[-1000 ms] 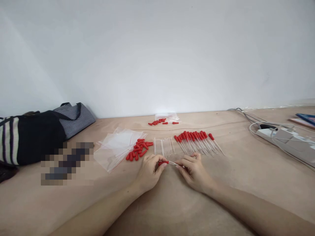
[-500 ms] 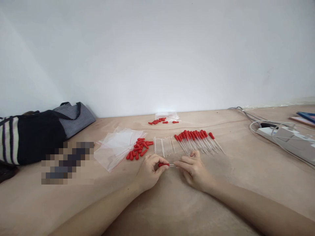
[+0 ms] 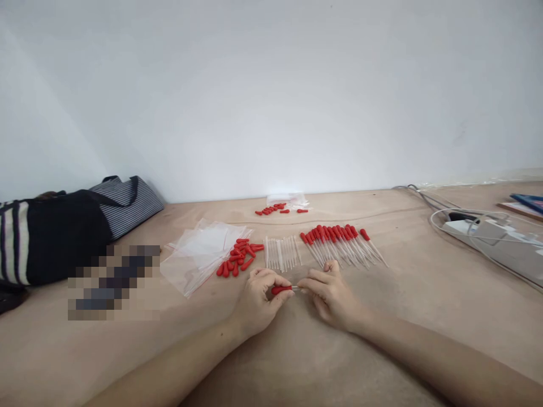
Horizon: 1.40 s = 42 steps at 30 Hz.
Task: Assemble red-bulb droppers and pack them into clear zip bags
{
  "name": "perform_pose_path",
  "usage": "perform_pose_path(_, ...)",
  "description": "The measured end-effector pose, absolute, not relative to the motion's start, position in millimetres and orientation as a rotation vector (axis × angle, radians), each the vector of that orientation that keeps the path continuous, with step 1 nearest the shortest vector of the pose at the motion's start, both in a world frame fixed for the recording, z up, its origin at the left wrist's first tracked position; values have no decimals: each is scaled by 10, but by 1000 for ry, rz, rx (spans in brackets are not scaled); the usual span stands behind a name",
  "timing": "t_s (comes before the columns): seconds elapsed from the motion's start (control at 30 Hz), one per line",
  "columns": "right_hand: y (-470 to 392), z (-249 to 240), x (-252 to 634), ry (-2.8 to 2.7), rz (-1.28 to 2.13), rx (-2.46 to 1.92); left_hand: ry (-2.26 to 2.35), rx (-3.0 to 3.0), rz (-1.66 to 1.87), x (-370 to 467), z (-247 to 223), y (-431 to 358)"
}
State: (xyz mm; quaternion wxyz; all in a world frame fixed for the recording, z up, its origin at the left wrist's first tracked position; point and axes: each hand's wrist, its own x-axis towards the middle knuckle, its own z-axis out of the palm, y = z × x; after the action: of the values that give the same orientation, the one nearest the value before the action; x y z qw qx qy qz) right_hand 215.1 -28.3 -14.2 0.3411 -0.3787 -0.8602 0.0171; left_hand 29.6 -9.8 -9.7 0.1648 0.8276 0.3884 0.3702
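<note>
My left hand [image 3: 261,297] pinches a red rubber dropper bulb [image 3: 280,290] between thumb and fingertips. A clear glass tube [image 3: 296,288] runs from the bulb's mouth into the fingers of my right hand [image 3: 333,294], which are closed on it. How deep the tube sits in the bulb is hidden by my left fingertips. Loose red bulbs [image 3: 241,254] lie in a heap beyond my left hand. Bare glass tubes [image 3: 282,253] rest side by side just past both hands. Behind my right hand, droppers with red bulbs on them [image 3: 339,240] lie in a slanted row.
Clear zip bags [image 3: 203,249] lie left of the bulb heap. More red bulbs [image 3: 271,209] and a bag [image 3: 288,199] are near the wall. A dark bag [image 3: 68,234] stands at left. At right are a power strip [image 3: 496,243], cables and a blue object [image 3: 528,202].
The bulb has turned slightly and sits a little lower, and less tube shows between my hands. My left fingers have shifted their pinch towards the bulb's mouth.
</note>
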Motion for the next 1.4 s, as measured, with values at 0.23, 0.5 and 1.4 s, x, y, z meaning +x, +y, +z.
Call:
perform_pose_path(0.23, -253, -124, 2139, -2300, 47, -991, 1099, 2361, 1041, 300, -109, -95)
perform_pose_path(0.5, -259, 3, 2219, -2314, 20, -1079, 1163, 2409, 1018, 269, -92, -46)
perform_pose_path(1.4, 539, 26, 1931, -1986, -16, -2061, 1918, 2601, 812, -186, 15, 302)
